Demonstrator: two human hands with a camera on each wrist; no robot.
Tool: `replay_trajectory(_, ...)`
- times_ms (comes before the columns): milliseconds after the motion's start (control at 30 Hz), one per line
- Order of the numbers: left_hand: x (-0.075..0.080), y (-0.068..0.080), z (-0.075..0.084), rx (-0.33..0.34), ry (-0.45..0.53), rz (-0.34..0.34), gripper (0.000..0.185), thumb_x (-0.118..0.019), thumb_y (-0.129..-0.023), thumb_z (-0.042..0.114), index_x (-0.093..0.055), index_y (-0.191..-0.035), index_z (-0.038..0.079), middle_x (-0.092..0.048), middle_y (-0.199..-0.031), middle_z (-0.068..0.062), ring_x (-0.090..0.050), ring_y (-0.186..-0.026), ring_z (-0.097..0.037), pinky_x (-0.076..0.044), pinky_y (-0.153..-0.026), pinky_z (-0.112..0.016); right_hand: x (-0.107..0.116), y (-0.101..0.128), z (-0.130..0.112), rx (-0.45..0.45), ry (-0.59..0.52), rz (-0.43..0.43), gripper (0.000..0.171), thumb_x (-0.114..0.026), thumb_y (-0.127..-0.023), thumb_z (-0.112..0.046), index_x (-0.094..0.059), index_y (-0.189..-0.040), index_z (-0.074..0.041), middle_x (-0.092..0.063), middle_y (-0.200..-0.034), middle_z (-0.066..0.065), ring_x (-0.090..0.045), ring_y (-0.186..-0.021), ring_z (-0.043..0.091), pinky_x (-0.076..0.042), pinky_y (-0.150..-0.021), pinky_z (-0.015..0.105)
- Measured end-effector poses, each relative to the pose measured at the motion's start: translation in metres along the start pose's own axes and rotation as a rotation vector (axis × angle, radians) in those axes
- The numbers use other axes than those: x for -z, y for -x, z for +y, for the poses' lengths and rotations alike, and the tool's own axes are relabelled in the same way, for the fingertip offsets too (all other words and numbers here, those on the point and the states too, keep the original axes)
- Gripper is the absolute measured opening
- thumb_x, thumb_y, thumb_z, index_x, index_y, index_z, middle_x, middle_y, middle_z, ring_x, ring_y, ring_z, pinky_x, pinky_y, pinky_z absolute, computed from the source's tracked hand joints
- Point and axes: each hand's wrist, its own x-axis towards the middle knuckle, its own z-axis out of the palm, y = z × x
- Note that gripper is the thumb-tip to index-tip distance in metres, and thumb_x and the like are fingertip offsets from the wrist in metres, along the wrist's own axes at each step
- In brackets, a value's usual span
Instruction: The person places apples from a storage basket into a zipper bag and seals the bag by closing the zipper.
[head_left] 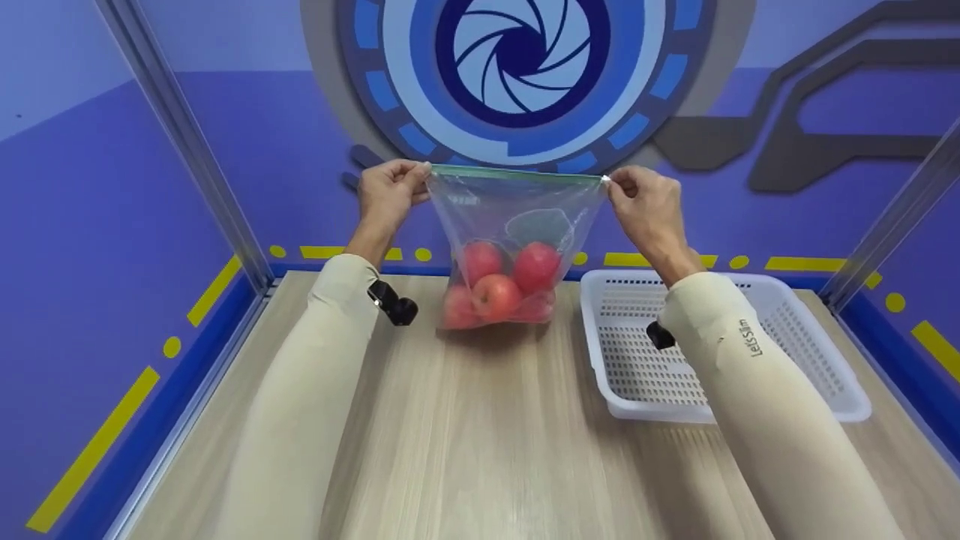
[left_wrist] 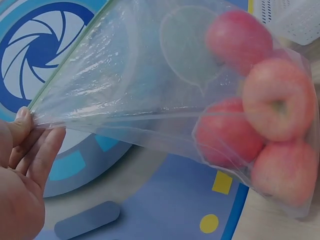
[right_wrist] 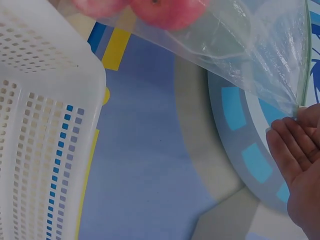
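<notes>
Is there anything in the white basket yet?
No: the white basket shows only its bare perforated floor; the apples sit inside the clear bag.

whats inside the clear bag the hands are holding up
The clear bag holds red apples piled at its bottom, at least four showing in the left wrist view. The front apples may hide more behind them. The upper part of the bag looks empty.

This looks like a test booth in a lab, not a home. The purple wall (head_left: 112, 225) has a big blue round swirl sign (head_left: 523, 52) and yellow dashes (head_left: 330, 252) (like a space game), and shiny metal poles (head_left: 187, 142) stand at the corners of the light wooden table (head_left: 487, 435).
</notes>
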Motion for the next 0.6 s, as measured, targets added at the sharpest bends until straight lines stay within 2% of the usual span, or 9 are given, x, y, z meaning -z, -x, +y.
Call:
replay_trajectory(67, 0.000, -0.003, 0.001, 0.006, 0.022, -0.007, 0.017, -0.073, -0.102, 0.017, -0.080, -0.106, 0.002, -0.078, -0.100, -0.014, -0.077, -0.096, -0.023, -0.062, -0.084, -0.029, 0.000, -0.001, 0.001, 0.009, -0.006, 0.008, 0.019, -0.068, -0.105, -0.013, -0.077, -0.110, 0.003, -0.077, -0.103, 0.018, -0.073, -0.091, 0.030, -0.061, -0.084, 0.042)
replay_trajectory(167, 0.002, -0.003, -0.001, -0.003, 0.059, -0.024, 0.016, -0.073, -0.102, 0.016, -0.080, -0.106, 0.001, -0.078, -0.100, -0.014, -0.077, -0.096, -0.024, -0.062, -0.085, -0.031, 0.003, 0.000, 0.003, 0.035, -0.022, 0.009, 0.019, -0.070, -0.105, -0.015, -0.078, -0.109, 0.001, -0.077, -0.102, 0.016, -0.073, -0.091, 0.028, -0.059, -0.082, 0.029)
replay_trajectory(300, 0.010, 0.003, -0.005, -0.040, 0.070, -0.073, 0.016, -0.073, -0.102, 0.015, -0.080, -0.106, 0.001, -0.077, -0.100, -0.016, -0.077, -0.096, -0.026, -0.062, -0.088, -0.033, 0.010, 0.007, 0.008, 0.086, -0.042, -0.039, 0.018, -0.072, -0.103, -0.015, -0.078, -0.109, 0.001, -0.077, -0.100, 0.015, -0.072, -0.089, 0.027, -0.050, -0.079, 0.013)
replay_trajectory(433, 0.022, 0.012, -0.013, -0.051, 0.028, -0.169, 0.020, -0.074, -0.102, 0.017, -0.079, -0.108, -0.001, -0.076, -0.099, -0.015, -0.076, -0.095, -0.025, -0.061, -0.090, -0.035, 0.021, 0.020, 0.014, 0.118, -0.047, -0.146, 0.016, -0.073, -0.103, -0.013, -0.078, -0.108, 0.001, -0.077, -0.098, 0.014, -0.071, -0.085, 0.024, -0.047, -0.074, 0.010)
replay_trajectory(533, 0.039, 0.022, -0.018, -0.028, -0.017, -0.271, 0.024, -0.074, -0.102, 0.021, -0.079, -0.108, -0.002, -0.077, -0.098, -0.014, -0.076, -0.093, -0.024, -0.061, -0.090, -0.037, 0.032, 0.030, 0.014, 0.103, -0.083, -0.281, 0.016, -0.075, -0.102, -0.017, -0.079, -0.106, -0.002, -0.077, -0.096, 0.010, -0.070, -0.083, 0.022, -0.050, -0.071, 0.013)
replay_trajectory(600, 0.054, 0.032, -0.021, 0.005, -0.045, -0.358, 0.025, -0.075, -0.102, 0.021, -0.078, -0.108, -0.003, -0.077, -0.098, -0.014, -0.076, -0.091, -0.025, -0.062, -0.090, -0.040, 0.040, 0.036, 0.013, 0.081, -0.121, -0.405, 0.016, -0.076, -0.101, -0.020, -0.080, -0.105, -0.005, -0.078, -0.094, 0.008, -0.070, -0.083, 0.020, -0.053, -0.071, 0.017)
